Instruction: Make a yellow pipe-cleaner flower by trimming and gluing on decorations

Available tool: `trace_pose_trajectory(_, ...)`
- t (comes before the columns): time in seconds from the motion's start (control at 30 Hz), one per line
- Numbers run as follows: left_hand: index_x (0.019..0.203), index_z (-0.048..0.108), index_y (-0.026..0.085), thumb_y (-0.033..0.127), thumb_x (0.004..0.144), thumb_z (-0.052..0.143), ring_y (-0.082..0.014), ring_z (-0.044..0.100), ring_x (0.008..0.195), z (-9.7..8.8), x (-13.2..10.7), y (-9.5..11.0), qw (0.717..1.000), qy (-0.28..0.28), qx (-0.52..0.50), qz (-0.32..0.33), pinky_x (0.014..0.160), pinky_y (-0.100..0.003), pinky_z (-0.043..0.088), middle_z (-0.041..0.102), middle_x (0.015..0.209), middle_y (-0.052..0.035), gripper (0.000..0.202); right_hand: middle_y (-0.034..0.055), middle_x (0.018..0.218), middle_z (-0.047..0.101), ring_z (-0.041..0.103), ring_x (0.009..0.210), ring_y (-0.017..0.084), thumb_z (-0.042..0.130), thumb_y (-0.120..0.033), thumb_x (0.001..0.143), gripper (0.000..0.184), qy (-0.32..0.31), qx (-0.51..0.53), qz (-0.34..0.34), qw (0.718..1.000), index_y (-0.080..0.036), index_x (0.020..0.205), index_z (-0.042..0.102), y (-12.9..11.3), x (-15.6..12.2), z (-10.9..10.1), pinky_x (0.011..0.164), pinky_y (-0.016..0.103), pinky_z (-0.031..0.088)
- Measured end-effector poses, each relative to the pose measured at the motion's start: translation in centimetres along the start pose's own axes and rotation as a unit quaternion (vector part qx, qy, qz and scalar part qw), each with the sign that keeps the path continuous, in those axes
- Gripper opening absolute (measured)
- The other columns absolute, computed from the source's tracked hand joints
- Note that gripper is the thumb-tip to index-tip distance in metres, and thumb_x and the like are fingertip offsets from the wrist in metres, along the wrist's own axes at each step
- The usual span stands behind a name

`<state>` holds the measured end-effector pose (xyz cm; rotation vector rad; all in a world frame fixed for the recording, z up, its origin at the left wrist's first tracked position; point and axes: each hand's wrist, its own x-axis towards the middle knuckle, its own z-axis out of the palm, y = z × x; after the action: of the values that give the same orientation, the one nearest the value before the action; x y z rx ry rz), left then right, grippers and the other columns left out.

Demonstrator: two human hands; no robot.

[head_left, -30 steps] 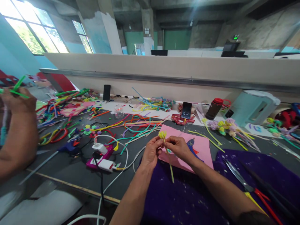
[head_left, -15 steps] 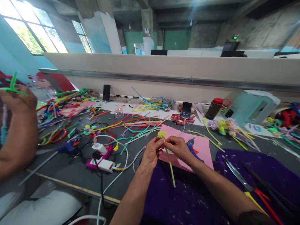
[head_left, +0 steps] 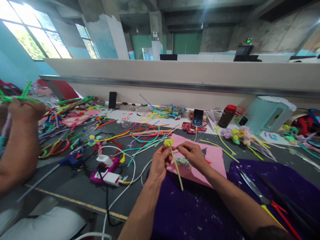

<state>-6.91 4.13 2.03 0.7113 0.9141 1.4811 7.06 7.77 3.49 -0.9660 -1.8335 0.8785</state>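
In my left hand (head_left: 161, 158) a yellow pipe-cleaner flower (head_left: 168, 142) is pinched between thumb and fingers, its bloom standing above the fingertips. The flower's thin yellow-green stem (head_left: 178, 171) slants down over the purple cloth (head_left: 180, 213). Just right of the bloom, my right hand (head_left: 192, 153) has thumb and forefinger pressed together; whatever is between them is too small to make out. Under both hands lies a pink sheet (head_left: 215, 166), with a small mint-green and white fuzzy piece (head_left: 183, 161) on it. Part of a dark blue object (head_left: 204, 151) shows behind my right hand.
Loose pipe cleaners (head_left: 150, 135) spread across the dark table. Left are a purple power strip (head_left: 105, 170) with cables and a blue glue gun (head_left: 72, 159). Red-handled scissors (head_left: 265, 198) lie right. A kettle (head_left: 268, 115) and bottle (head_left: 227, 116) stand behind. A co-worker's hand (head_left: 27, 110) holds green pipe cleaners.
My left hand has shifted slightly left with the flower. The right fingertips have drawn a little apart from the bloom, and the mint-green piece shows more fully. The co-worker's hand has moved right.
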Motion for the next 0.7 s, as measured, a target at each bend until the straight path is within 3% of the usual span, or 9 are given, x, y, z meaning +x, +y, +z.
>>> trace_pose_trajectory(0.13, 0.079, 0.057, 0.015, 0.034, 0.066, 0.067, -0.0007, 0.040, 0.038, 0.3, -0.2, -0.1, 0.998, -0.012, 0.042, 0.039, 0.034, -0.015, 0.022, 0.064, 0.072, 0.0000, 0.025, 0.0041, 0.084, 0.059, 0.052, 0.063, 0.013, 0.047, -0.024, 0.083, 0.028, 0.020, -0.015, -0.022, 0.999, -0.020, 0.106, 0.062, -0.4, 0.0, -0.1, 0.054, 0.023, 0.039)
trace_pose_trajectory(0.3, 0.078, 0.056, 0.015, 0.034, 0.064, 0.068, -0.0022, 0.041, 0.039, 0.5, -0.4, -0.3, 0.995, -0.014, 0.088, 0.034, 0.035, -0.015, 0.024, 0.061, 0.065, 0.0019, 0.026, 0.0029, 0.075, 0.055, 0.052, 0.068, 0.015, 0.041, -0.019, 0.086, 0.025, -0.007, -0.047, -0.074, 0.996, -0.022, 0.100, 0.062, -1.1, -0.4, 0.1, 0.057, 0.023, 0.039)
trace_pose_trajectory(0.5, 0.077, 0.058, 0.016, 0.035, 0.064, 0.068, -0.0016, 0.040, 0.038, 0.3, -0.3, -0.3, 0.995, -0.021, 0.091, 0.030, 0.035, -0.015, 0.023, 0.059, 0.060, 0.0037, 0.025, 0.0023, 0.072, 0.053, 0.051, 0.069, 0.015, 0.039, -0.018, 0.087, 0.021, -0.019, -0.047, -0.078, 0.996, -0.021, 0.084, 0.059, -1.4, -0.5, 0.2, 0.058, 0.022, 0.039)
trace_pose_trajectory(0.7, 0.077, 0.058, 0.015, 0.035, 0.065, 0.068, -0.0008, 0.040, 0.039, 0.2, -0.3, -0.4, 0.996, -0.032, 0.082, 0.029, 0.035, -0.014, 0.023, 0.059, 0.062, 0.0026, 0.025, 0.0018, 0.071, 0.052, 0.051, 0.066, 0.014, 0.038, -0.020, 0.088, 0.021, -0.024, -0.033, -0.069, 0.997, -0.021, 0.084, 0.059, -1.4, -0.6, 0.1, 0.056, 0.022, 0.038)
